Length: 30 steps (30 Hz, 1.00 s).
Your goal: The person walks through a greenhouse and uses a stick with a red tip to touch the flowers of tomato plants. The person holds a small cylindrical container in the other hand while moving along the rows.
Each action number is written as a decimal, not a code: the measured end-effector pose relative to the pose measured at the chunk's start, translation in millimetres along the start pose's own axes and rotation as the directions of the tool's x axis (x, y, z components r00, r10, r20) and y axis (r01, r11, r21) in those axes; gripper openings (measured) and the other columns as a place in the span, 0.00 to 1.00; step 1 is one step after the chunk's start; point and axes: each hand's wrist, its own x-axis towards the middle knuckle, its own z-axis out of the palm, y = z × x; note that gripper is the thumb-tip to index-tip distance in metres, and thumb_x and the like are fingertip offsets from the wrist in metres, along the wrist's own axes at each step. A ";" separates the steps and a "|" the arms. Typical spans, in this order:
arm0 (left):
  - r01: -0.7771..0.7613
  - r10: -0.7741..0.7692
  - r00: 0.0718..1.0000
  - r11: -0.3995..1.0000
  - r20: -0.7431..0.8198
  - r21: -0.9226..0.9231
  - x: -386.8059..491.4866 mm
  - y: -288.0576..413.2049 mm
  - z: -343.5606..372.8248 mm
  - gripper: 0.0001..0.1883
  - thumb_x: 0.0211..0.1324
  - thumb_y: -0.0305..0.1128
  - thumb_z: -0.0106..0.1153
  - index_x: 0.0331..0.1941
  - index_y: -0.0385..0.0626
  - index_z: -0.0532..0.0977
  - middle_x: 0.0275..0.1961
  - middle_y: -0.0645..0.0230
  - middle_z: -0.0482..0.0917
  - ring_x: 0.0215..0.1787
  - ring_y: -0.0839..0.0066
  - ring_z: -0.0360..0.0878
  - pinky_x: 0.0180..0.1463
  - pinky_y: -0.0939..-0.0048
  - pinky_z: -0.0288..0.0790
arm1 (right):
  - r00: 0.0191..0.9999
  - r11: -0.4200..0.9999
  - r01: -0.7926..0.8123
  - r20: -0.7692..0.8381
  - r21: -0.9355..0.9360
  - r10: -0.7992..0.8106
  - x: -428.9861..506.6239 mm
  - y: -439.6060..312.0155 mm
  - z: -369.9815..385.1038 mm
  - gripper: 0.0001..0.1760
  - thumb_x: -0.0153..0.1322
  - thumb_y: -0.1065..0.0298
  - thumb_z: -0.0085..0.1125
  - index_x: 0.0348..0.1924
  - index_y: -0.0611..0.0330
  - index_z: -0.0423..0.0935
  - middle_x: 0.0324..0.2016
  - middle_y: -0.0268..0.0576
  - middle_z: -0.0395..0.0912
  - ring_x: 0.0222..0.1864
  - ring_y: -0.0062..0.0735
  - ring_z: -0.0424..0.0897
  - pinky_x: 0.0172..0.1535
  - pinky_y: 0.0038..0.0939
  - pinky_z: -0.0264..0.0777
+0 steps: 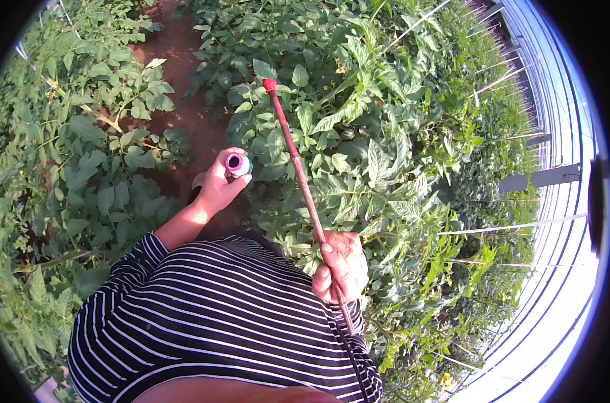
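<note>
My left hand (218, 182) is wrapped around a small bottle (244, 165), uncapped, its mouth stained pink and facing up toward me. The inside of the bottle looks dark. Between the thumb and fingers of my right hand (344, 264) runs a thin wooden stick (303, 177), slanting up and away to the left. Red wrapping, soaked with red colour, forms the stick's tip (269, 85), and the upper shaft is stained red too. That tip hovers over or against tomato leaves; whether it touches them I cannot tell.
Dense tomato plants (380, 166) with small yellow flowers fill the right side, and another leafy row (90, 166) stands at left. A bare soil path (184, 85) runs between them. Pale strings (511, 225) stretch through the foliage toward a greenhouse wall of ribbed sheeting (562, 262).
</note>
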 end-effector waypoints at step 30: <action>0.023 -0.054 0.944 0.995 0.325 0.098 214.8 6.0 -162.6 0.25 0.53 0.18 0.65 0.56 0.42 0.71 0.53 0.68 0.76 0.54 0.78 0.75 0.60 0.74 0.69 | 0.921 0.758 -0.372 -0.313 -0.536 0.231 129.9 76.2 147.8 0.12 0.72 0.73 0.55 0.46 0.72 0.78 0.35 0.56 0.83 0.34 0.50 0.83 0.41 0.42 0.77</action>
